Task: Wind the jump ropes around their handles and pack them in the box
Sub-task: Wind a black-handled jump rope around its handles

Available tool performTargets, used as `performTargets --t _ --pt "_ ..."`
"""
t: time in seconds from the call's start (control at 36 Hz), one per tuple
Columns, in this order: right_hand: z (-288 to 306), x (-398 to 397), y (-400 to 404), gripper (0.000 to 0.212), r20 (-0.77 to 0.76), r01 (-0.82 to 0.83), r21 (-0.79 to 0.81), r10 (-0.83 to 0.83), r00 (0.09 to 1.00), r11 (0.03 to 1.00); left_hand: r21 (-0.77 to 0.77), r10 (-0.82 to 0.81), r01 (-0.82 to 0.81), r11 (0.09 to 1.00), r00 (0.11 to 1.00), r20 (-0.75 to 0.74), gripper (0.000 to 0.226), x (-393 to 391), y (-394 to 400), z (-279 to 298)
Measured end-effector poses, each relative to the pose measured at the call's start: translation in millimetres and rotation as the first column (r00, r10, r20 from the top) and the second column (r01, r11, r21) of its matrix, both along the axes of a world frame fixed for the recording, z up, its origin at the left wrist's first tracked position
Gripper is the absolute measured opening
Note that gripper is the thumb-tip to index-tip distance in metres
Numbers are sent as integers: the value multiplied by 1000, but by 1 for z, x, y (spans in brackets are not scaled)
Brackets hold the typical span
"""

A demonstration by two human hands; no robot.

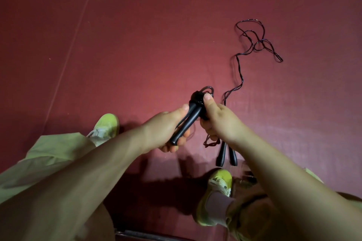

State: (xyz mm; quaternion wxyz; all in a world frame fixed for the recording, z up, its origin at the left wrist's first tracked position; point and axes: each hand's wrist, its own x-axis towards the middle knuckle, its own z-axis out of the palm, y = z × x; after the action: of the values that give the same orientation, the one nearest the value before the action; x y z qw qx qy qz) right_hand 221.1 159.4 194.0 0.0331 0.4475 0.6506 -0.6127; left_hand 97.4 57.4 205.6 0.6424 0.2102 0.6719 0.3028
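While the dark red floor mat (148, 31) fills nearly the whole view, the person's legs in pale green trousers (49, 154) and two yellow-green shoes, left shoe (106, 128) and right shoe (218, 186), sit along the bottom edge. Both bare forearms reach forward to mid-frame. Left hand (166, 131) curls its fingers under a pair of black handles (191, 118), thumb lying along the top, so it grips the lower ends. Right hand (219, 121) pinches the upper end of the same pair, thumb pressed on the wound black bundle at the top, fingers wrapped behind; a small loop of cord (208, 89) pokes out past the thumb. Held handles are lifted off the mat, tilted up to the right. Loose rope (240, 76) runs from below the right hand up across the mat to a tangle of loops at upper right. Second pair of black handles (226, 153) lies on the mat just under the right wrist, beside the right shoe, with a bit of knotted cord (210, 143) at their top. Box not visible.
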Motion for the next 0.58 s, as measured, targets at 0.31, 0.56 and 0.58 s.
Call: performTargets --t 0.31,0.56,0.58 --pt "-3 2 -6 67 110 -65 1 65 992 998 -65 -231 229 971 837 -497 50 -5 0 -6" --pt "-1 0 -2 56 11 99 -163 -99 995 982 -35 -260 296 955 771 -581 39 -7 0 -7" --pt "-2 0 -2 52 -15 113 -156 -117 993 981 -26 -255 291 956 790 -558 39 -7 1 -7"
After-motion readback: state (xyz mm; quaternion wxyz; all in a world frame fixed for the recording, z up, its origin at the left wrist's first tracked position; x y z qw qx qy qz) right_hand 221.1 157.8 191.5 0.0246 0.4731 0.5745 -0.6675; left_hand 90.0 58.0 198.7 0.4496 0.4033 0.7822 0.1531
